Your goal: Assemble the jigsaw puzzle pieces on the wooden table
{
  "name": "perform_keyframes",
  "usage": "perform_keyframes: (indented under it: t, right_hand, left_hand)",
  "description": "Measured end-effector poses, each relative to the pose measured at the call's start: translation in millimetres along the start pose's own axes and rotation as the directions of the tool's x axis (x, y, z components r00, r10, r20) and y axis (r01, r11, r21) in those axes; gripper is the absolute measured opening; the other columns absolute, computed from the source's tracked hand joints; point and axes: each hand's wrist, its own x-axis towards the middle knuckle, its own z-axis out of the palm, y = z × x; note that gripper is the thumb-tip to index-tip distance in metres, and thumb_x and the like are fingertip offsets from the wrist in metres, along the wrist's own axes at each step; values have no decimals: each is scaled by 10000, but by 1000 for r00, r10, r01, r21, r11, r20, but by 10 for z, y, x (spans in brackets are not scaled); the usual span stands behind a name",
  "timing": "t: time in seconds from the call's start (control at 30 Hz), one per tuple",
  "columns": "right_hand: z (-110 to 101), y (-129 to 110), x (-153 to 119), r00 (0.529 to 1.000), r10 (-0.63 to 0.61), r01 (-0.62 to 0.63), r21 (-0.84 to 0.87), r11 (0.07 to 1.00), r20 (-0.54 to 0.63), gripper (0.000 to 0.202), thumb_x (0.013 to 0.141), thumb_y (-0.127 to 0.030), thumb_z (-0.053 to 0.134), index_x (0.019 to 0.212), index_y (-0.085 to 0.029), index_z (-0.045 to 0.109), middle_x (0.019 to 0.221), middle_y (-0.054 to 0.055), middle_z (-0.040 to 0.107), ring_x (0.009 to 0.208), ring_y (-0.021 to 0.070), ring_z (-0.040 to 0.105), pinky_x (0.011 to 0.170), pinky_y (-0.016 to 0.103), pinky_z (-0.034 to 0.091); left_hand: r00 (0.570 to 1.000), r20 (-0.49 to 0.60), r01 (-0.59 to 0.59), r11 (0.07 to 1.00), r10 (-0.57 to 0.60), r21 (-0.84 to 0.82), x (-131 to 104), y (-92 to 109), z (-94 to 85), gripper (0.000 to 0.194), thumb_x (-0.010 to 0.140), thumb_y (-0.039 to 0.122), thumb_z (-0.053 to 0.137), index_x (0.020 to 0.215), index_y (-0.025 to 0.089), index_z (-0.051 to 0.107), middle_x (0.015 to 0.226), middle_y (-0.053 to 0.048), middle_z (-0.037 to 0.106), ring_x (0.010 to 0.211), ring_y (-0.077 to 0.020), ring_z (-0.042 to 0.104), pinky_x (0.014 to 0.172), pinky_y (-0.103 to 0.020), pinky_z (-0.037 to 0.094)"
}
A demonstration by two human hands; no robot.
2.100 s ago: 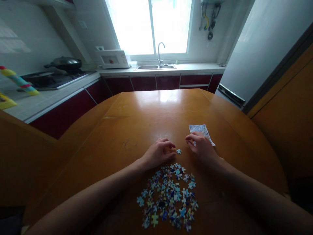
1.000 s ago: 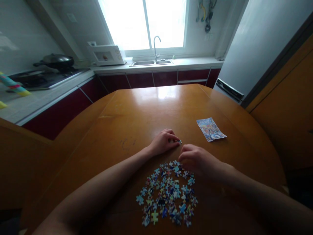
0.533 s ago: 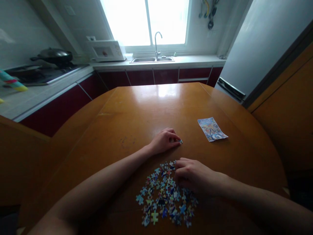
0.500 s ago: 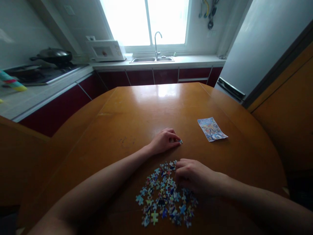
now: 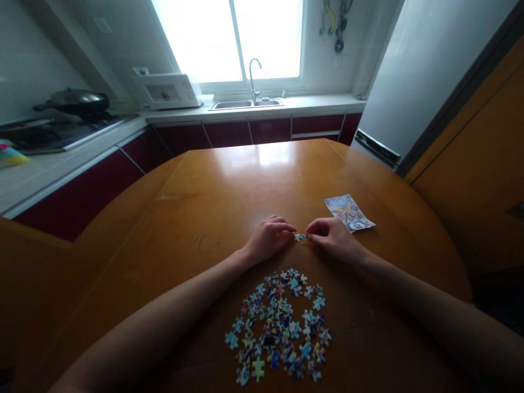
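My left hand (image 5: 270,237) rests on the wooden table, its fingertips closed at the left end of some small pale-blue jigsaw pieces (image 5: 300,237). From the other side my right hand (image 5: 332,237) pinches the right end of these pieces between thumb and fingers. Whether the pieces are interlocked or only touching, I cannot tell. Closer to me, below both hands, lies a loose pile of jigsaw pieces (image 5: 282,322) in blue, white, yellow and dark colours. A printed picture sheet (image 5: 349,212) lies flat just behind my right hand, which covers a bit of its lower edge.
The wooden table (image 5: 245,185) has rounded sides. Beyond it stand a counter with a sink (image 5: 245,104), a white microwave (image 5: 168,91), and a stove with a lidded pan (image 5: 77,101). A grey fridge (image 5: 434,71) is at the right.
My right hand has left the pile and moved forward to meet the left hand at the small pieces. My left hand stays in nearly the same spot. The view has shifted slightly.
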Motion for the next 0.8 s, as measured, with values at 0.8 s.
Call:
perform_keyframes:
  t: [0.8]
  right_hand:
    - [110,87,-33,985,-163,172,-314,934,56,69,847,-192,711,802,-208,761,845,28,649,690,134,585,626,256,440]
  left_hand:
    - [977,110,-198,962,180,186,-61,34,-23,132,944,333,682,922,280,800,969,3,757,849,-151,632,768,-270,508]
